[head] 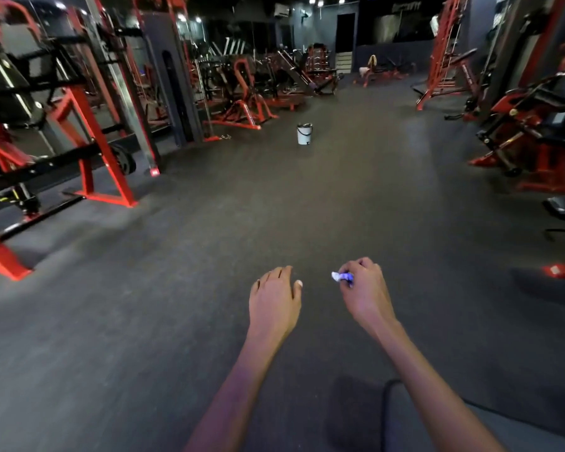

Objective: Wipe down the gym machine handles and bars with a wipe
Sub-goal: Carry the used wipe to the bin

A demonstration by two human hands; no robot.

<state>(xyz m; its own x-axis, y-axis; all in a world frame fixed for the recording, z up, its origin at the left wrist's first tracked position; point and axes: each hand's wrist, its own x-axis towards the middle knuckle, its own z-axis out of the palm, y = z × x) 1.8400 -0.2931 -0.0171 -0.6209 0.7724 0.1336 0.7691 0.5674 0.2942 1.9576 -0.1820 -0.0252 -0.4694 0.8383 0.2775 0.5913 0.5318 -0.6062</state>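
Both of my arms reach forward over the dark gym floor. My right hand (364, 285) grips a small crumpled white wipe (341, 276), which pokes out on the thumb side of the fist. My left hand (274, 296) hangs beside it with relaxed fingers and holds nothing. Neither hand touches any machine. The nearest red and black gym machine (56, 138) stands to the left, with black bars and red frame legs. Another red machine (535, 132) sits at the right edge.
A white bucket (304, 134) stands alone on the floor ahead. More red machines (242, 93) line the far left and back of the room. A wide strip of dark rubber floor (274, 207) runs between the rows.
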